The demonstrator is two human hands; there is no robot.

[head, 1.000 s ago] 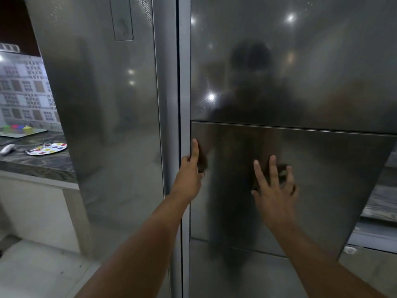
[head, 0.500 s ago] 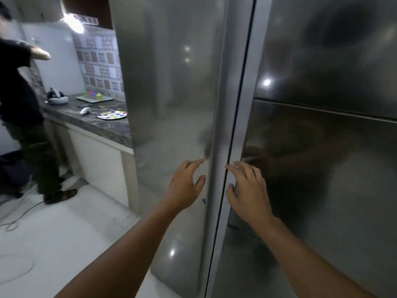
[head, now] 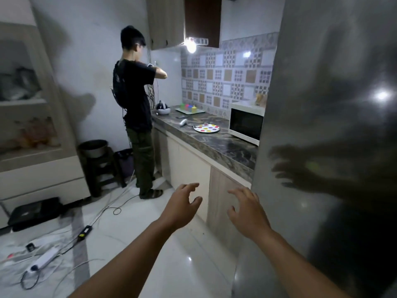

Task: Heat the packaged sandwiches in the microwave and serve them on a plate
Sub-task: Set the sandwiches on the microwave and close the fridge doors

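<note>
**Both hands empty in front of the cabinets, fridge at the right**

At the far left stands a pale shelf unit (head: 32,117) with blurred items on its shelves. On the white floor (head: 137,233) below it lie a dark flat case (head: 35,212), a white power strip (head: 44,259) and loose cables (head: 103,211). A dark stool (head: 98,168) against the wall carries a metal pot (head: 93,147).

A person in a black shirt (head: 135,100) stands at the far end of the counter (head: 217,143), facing away, arms raised. On the dark marbled counter beside them sit a dark rounded appliance (head: 162,108), a tray (head: 190,110) with small coloured cups, and a small white object too blurred to name. Nearer the camera lies the plate (head: 206,128), white with coloured dots, with nothing on it. Just right of it stands the white microwave (head: 247,124), door closed, partly hidden by the fridge edge. No sandwiches can be made out anywhere.

The left hand (head: 182,206) floats in the air before the pale cabinet doors (head: 193,168), fingers loosely curled and spread, holding nothing. The right hand (head: 247,209) is close beside it, fingers likewise spread and relaxed, empty, near the fridge (head: 333,104) but not touching it. The steel fridge fills the right side and mirrors a dark reflection of a hand.
</note>
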